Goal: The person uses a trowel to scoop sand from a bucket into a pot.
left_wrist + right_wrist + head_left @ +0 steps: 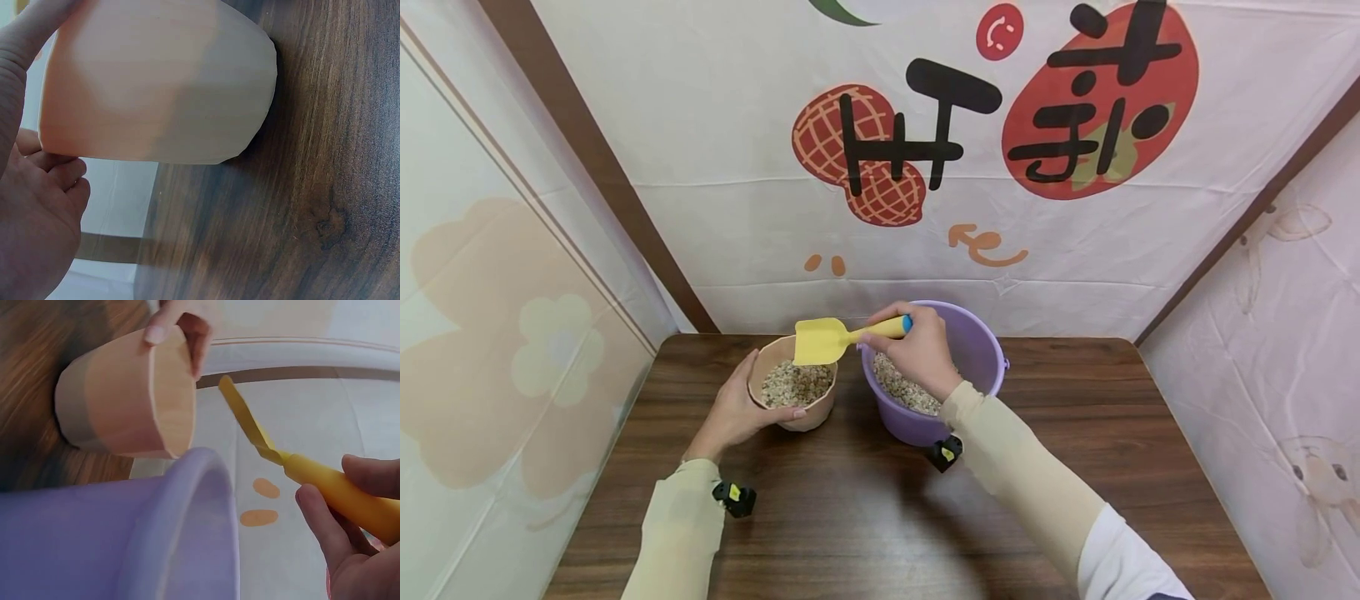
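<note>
My right hand (919,346) grips the yellow handle of a toy shovel (822,342), its flat blade level over the far rim of a peach-coloured pot (811,417). Grainy, pale-brown gravel (790,385) partly fills that pot. Around the pot's near-left rim, my left hand (741,408) holds on with thumb in front and fingers behind. A purple bucket (917,429) stands just right of the pot, with more of the gravel inside, and the right hand is above it. In the right wrist view the blade (247,422) appears edge-on, clear of both rims.
Both containers stand near the back edge of a dark wooden table (850,517). Behind it hangs a printed white cloth (737,208), with further cloth panels at left and right. Small black cameras (735,498) sit on both wrists.
</note>
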The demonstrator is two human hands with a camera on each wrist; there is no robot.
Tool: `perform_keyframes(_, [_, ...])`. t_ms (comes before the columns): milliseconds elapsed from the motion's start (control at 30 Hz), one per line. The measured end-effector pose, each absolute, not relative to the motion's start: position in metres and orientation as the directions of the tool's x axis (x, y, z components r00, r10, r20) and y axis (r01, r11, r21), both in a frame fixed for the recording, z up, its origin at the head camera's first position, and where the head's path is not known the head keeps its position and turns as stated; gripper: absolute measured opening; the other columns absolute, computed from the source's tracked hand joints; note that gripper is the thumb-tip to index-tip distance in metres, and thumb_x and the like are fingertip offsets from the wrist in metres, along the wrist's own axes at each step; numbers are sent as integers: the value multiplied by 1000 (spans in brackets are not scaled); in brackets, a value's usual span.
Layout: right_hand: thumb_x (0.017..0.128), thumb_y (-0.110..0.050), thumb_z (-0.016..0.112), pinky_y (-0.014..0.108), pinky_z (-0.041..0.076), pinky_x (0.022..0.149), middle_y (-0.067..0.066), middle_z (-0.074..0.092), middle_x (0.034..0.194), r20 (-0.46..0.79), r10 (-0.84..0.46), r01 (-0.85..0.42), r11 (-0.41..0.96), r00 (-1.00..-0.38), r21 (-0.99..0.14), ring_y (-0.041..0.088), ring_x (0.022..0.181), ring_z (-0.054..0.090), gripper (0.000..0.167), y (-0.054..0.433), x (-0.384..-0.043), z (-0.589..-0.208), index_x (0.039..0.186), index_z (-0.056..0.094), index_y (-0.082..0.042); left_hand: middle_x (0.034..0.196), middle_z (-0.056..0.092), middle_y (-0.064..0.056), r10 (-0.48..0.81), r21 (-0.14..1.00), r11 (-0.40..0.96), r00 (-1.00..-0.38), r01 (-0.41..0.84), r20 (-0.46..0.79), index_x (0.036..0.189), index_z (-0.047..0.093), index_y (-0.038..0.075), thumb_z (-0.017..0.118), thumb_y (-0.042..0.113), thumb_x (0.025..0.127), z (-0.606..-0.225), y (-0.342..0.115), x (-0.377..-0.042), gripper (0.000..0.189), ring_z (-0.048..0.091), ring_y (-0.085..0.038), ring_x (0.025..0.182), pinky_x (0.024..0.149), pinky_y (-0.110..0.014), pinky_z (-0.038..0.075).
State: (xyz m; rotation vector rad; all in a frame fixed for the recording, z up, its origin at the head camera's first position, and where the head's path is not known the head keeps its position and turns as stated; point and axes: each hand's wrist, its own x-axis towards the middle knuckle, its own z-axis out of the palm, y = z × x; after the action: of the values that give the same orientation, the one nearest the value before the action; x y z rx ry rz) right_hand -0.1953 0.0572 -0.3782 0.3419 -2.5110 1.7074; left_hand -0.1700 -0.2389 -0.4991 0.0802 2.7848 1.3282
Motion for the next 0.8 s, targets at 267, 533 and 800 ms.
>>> perform_keyframes(267, [85,-5,83,35,60,74,14,70,101,95,-128,-98,23,-987,-995,26,86,68,19,80,-193,-373,102,76,1,163,22,-24,65,783,622,-998,20,-26,163,9,5,94,53,65,-500,-239,-170,138,32,-46,143,111,-63,33])
perform_keyframes(533, [87,0,80,52,56,90,20,65,107,80,-142,-61,-131,-987,-989,37,93,71,20,100,-187,-372,104,73,5,164,20,-25,58,782,624,-998,8,-36,163,8,4,94,53,66,-499,-239,-169,138,30,-46,144,112,-63,32])
perform_keyframes(800, [86,1,79,46,58,87,19,68,101,83,-120,-62,-169,-989,-984,35,88,74,33,127,-184,-371,113,65,16,163,22,-25,58,785,619,-998,26,-13,162,11,2,95,50,65,-501,-238,-170,137,30,-44,145,113,-61,31])
